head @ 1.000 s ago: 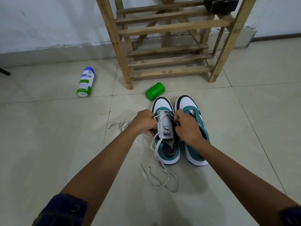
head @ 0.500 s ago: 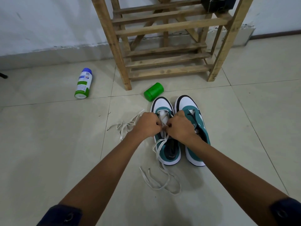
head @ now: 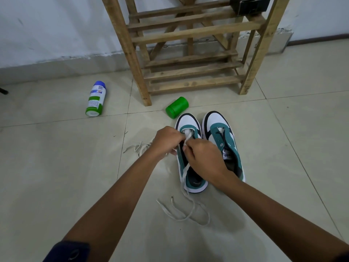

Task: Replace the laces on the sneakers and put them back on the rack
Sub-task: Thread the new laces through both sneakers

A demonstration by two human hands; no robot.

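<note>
- Sneakers: the left sneaker [head: 190, 157] and right sneaker [head: 224, 142] are sitting side by side, touching, on the floor [head: 56, 176] just in front of the rack [head: 188, 53], toes pointing at it.
- You are pinching the white lace [head: 186, 169] over the left sneaker's throat with both hands; your left hand [head: 167, 140] and right hand [head: 202, 159] are curling their fingers onto it, knuckles nearly meeting.
- The lace is trailing down past that sneaker's heel and looping on the floor, away from the rack.
- A second lace [head: 139, 148] is lying by your left wrist.
- A green jar [head: 177, 107] is lying between the rack's left leg and the left sneaker's toe.
- A spray can [head: 96, 99] is lying left of the rack.
- A dark box [head: 249, 4] is sitting on an upper shelf of the rack.
</note>
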